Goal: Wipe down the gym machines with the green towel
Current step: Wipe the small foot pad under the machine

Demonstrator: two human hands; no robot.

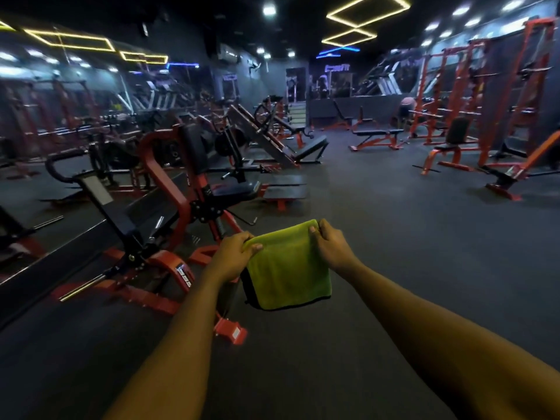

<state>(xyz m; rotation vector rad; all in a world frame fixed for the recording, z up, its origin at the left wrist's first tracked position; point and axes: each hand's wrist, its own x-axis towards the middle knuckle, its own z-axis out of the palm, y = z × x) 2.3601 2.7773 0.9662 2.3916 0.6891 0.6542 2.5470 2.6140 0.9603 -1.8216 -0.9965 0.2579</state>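
Note:
A folded green towel (288, 271) hangs in front of me at arm's length, held by its top edge. My left hand (233, 256) pinches the top left corner and my right hand (330, 247) pinches the top right corner. The towel touches no machine. The nearest gym machine (181, 189), red-framed with black pads and a black seat, stands on the floor just left of and beyond my left hand.
More red and black machines fill the left side, along a mirrored wall. Benches (375, 136) and orange racks (478, 98) stand at the back and right. A person (406, 107) is bent over far back right. Dark floor (394, 237) stretches ahead and to the right.

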